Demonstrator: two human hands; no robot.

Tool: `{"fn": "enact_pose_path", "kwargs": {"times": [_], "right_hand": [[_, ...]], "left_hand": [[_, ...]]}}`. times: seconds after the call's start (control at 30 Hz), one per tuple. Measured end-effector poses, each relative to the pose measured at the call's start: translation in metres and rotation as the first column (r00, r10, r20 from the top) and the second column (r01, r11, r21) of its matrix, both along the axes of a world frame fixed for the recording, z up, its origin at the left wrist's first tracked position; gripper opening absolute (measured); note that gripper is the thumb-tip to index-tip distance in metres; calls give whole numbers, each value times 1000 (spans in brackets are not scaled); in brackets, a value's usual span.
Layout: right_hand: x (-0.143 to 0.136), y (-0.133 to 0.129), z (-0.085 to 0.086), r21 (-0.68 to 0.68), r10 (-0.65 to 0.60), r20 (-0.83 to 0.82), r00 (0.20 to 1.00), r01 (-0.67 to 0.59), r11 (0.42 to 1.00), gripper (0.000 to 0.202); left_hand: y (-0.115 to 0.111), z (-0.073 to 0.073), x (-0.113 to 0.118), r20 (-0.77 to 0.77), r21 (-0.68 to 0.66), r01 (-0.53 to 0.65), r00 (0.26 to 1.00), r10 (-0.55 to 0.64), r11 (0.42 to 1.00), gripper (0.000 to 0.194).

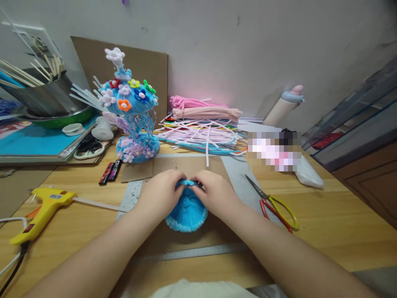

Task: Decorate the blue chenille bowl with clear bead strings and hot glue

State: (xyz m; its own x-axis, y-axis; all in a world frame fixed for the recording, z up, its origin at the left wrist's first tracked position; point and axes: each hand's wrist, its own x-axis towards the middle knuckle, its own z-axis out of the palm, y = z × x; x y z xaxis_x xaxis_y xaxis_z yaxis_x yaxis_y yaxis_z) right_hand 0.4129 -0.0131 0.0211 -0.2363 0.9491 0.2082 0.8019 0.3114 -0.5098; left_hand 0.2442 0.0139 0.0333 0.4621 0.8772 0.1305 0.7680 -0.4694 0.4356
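A blue fuzzy bowl-shaped piece with a fluffy rim is held over brown cardboard near the middle of the table. My left hand pinches its far rim from the left, fingers closed. Close beside it, my right hand pinches the same rim from the right, also closed. The inside of the piece faces up toward me, with a small round blue spot in it. Beyond my hands stands a blue jellyfish-like craft covered in coloured flowers.
A yellow glue gun lies at left, red-and-yellow-handled scissors at right. Bundles of pipe cleaners are stacked at the back. A metal pot of sticks, black-and-white scissors and a white bottle stand or lie around.
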Motion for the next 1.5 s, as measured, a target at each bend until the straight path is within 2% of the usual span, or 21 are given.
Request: {"fn": "enact_pose_path", "kwargs": {"times": [0.13,0.3,0.43,0.53,0.7,1.0,1.07,1.1,1.13,1.2,1.23,1.3,1.37,1.5], "right_hand": [[-6,1,-1,35,0,31,1000,-1,999,13],[-5,2,-7,47,4,27,1000,-5,999,14],[-5,3,-9,67,5,4,1000,-5,998,16],[-4,4,-10,63,5,-1,1000,-5,998,17],[-3,5,-11,64,55,5,998,-55,996,18],[-8,2,-10,44,-17,12,1000,17,999,17],[-7,3,-12,22,-17,-58,998,18,1000,18],[-5,3,-13,0,-29,-149,988,29,1000,20],[-2,5,-15,-28,-57,-261,964,52,998,23],[6,8,-18,-90,-144,-458,877,115,989,30],[11,10,-19,-116,-186,-509,840,147,982,33],[22,14,-19,-152,-230,-512,827,176,973,39],[30,16,-16,-200,-230,-486,843,149,968,43],[34,13,-8,-266,-189,-436,880,75,961,40]], "left_hand": [[-2,-9,-1,-11,60,-37,999,38,997,24],[-4,-17,-3,29,104,-25,999,22,994,21],[-3,-18,-3,48,155,-20,999,12,988,20],[-2,-18,-4,42,147,-27,999,21,989,17],[-2,-19,-4,-20,147,29,999,-27,989,19],[-4,-17,-1,-91,178,29,996,-13,984,21],[-4,-16,-2,-85,175,15,996,1,984,19],[-5,-15,-3,-68,174,-8,997,20,985,18],[-5,-14,-4,-42,169,-44,998,52,985,18],[-6,-9,-9,12,140,-148,989,148,979,30],[-6,-6,-11,26,118,-204,979,203,972,37],[-5,0,-16,23,69,-276,961,275,959,43],[-4,5,-19,44,6,-267,963,267,964,42],[-1,2,-19,168,-161,-129,974,155,979,34]]}}
